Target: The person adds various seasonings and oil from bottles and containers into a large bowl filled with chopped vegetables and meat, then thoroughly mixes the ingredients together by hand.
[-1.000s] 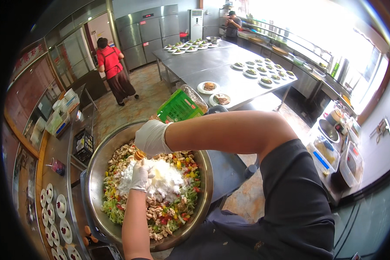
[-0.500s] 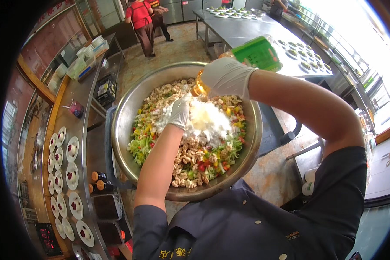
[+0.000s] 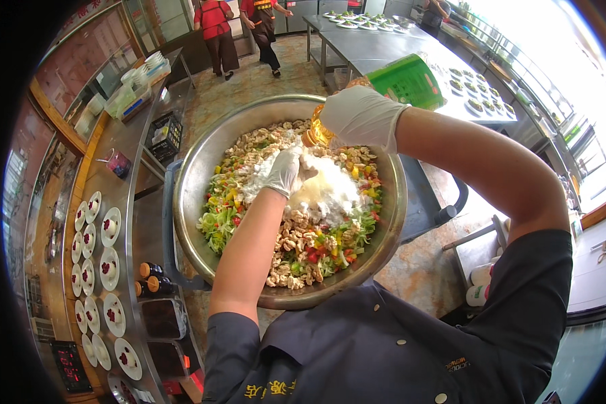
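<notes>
A very large steel bowl [image 3: 194,176] holds a chopped mix of pale pieces, green leaves and red and yellow bits, with a heap of white powder [image 3: 330,185] on top. My left hand [image 3: 284,170], in a white glove, rests on the powder heap. My right hand [image 3: 360,116], also gloved, grips a tilted bottle of amber liquid [image 3: 400,82] with a green label, its mouth down over the bowl's far side.
A steel counter on the left carries several small white plates [image 3: 108,266] with red bits, dark-capped bottles [image 3: 149,277] and a black crate [image 3: 165,135]. A long steel table [image 3: 384,47] with plated dishes stands behind. Two people [image 3: 215,23] walk at the back.
The view has shifted so the bowl sits more central. My left hand stays on the powder heap, and the bottle in my right hand stays tipped over the bowl.
</notes>
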### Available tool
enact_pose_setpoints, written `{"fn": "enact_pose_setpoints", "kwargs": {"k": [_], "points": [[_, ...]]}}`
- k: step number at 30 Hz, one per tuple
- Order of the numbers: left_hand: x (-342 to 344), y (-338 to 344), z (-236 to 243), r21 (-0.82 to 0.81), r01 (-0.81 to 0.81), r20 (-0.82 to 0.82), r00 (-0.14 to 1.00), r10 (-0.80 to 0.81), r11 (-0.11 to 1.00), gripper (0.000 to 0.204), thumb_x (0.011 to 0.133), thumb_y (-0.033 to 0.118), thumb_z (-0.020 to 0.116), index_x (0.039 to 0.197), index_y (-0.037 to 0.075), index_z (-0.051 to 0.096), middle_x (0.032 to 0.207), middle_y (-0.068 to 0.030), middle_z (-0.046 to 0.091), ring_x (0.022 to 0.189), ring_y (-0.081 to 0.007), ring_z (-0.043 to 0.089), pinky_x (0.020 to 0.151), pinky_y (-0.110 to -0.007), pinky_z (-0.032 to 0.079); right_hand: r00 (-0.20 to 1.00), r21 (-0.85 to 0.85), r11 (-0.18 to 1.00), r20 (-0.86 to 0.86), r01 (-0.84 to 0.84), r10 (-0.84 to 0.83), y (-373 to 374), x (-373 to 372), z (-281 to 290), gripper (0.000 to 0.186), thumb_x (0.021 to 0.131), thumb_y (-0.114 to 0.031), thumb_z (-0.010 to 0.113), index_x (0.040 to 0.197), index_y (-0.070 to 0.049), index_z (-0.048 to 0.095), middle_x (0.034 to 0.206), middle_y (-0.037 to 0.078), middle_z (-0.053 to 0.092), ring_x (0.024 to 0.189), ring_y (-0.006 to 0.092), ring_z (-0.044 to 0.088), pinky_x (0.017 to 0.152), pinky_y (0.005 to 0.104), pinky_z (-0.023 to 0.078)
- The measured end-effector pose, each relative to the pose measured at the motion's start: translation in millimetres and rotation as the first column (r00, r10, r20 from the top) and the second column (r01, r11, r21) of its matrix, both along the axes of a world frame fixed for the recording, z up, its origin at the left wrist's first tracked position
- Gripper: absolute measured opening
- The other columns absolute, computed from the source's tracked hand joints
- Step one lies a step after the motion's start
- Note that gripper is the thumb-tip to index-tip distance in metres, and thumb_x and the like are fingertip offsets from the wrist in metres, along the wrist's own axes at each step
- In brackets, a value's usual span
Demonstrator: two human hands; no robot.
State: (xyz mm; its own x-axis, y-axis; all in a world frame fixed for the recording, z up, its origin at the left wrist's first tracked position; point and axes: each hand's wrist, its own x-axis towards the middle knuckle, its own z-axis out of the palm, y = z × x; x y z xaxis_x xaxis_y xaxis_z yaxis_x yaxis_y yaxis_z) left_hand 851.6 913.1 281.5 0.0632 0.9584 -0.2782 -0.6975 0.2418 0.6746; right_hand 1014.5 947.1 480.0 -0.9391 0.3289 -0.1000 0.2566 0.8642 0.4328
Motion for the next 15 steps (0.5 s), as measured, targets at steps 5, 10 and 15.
{"fn": "enact_pose_setpoints", "kwargs": {"k": [5, 10, 15], "points": [[8, -10, 12, -0.063, -0.241, -0.138, 0.963, 0.231, 0.968, 0.011, 0.088, 0.000, 0.058, 0.100, 0.000, 0.057, 0.084, -0.0092, 0.055, 0.067, -0.0178, 0.055, 0.060, -0.030, 0.053, 0.994, 0.008, 0.996, -0.057, -0.088, 0.089, 2, -1, -2, 0.028, 0.076, -0.028, 0.071, 0.087, -0.003, 0.072, 0.076, 0.015, 0.069, 0.067, 0.0332, 0.068, 0.055, 0.0421, 0.052], [-20, -11, -3, 0.121, -0.151, -0.455, 0.870, 0.190, 0.981, 0.020, 0.080, -0.007, 0.057, 0.096, 0.006, 0.057, 0.084, -0.0052, 0.054, 0.058, -0.0112, 0.050, 0.043, -0.022, 0.038, 0.997, 0.053, 0.996, -0.013, -0.078, 0.079, -7, -8, 5, 0.032, 0.074, -0.035, 0.072, 0.083, -0.005, 0.072, 0.077, 0.014, 0.070, 0.072, 0.0313, 0.069, 0.057, 0.0401, 0.053], [-17, -35, 36, 0.258, 0.013, -0.581, 0.801, 0.144, 0.966, 0.041, 0.089, 0.016, 0.060, 0.126, 0.001, 0.054, 0.118, -0.0107, 0.061, 0.110, -0.0190, 0.057, 0.098, -0.032, 0.048, 0.991, 0.073, 0.989, 0.048, -0.125, 0.122, -2, -1, 3, 0.029, 0.077, -0.036, 0.070, 0.080, -0.006, 0.071, 0.073, 0.011, 0.068, 0.070, 0.0297, 0.069, 0.059, 0.0387, 0.054]]}}
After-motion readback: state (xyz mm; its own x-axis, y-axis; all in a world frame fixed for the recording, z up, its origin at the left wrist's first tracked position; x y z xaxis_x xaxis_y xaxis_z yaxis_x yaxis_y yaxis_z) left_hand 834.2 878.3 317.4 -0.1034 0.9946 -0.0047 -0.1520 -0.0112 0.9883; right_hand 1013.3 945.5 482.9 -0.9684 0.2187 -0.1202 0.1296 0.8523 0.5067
